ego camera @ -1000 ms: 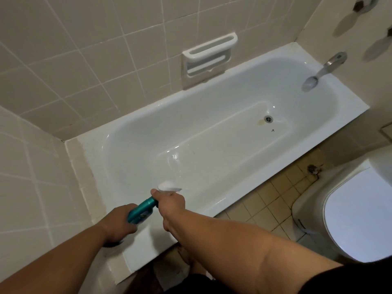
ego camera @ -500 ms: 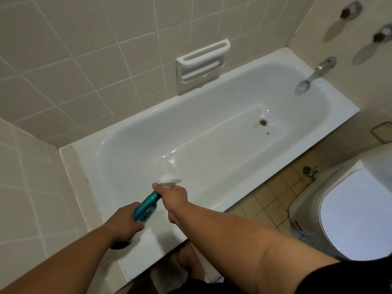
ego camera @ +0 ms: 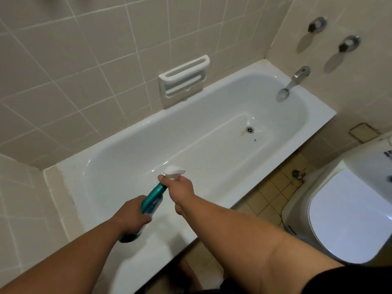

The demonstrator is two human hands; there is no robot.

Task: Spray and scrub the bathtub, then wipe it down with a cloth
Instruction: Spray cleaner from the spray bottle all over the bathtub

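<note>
A white bathtub (ego camera: 314,124) runs from lower left to upper right, with a drain (ego camera: 250,129) and a brownish stain near it on the floor of the tub. Over the tub's near rim I hold a teal spray bottle (ego camera: 153,199) with a white trigger head (ego camera: 174,171) pointing into the tub. My left hand (ego camera: 131,217) grips the bottle's body. My right hand (ego camera: 180,190) is wrapped round the neck under the trigger head. No brush or cloth is in view.
A white soap holder (ego camera: 183,76) is set in the tiled back wall. A metal spout (ego camera: 293,82) and two tap handles (ego camera: 317,24) sit on the right wall. A toilet with closed lid (ego camera: 347,215) stands right of the tub on the tiled floor (ego camera: 267,194).
The view has shifted, so the tub and taps sit lower and more leftward in the frame. Both hands keep their hold on the bottle, which has tilted a little more upright.
</note>
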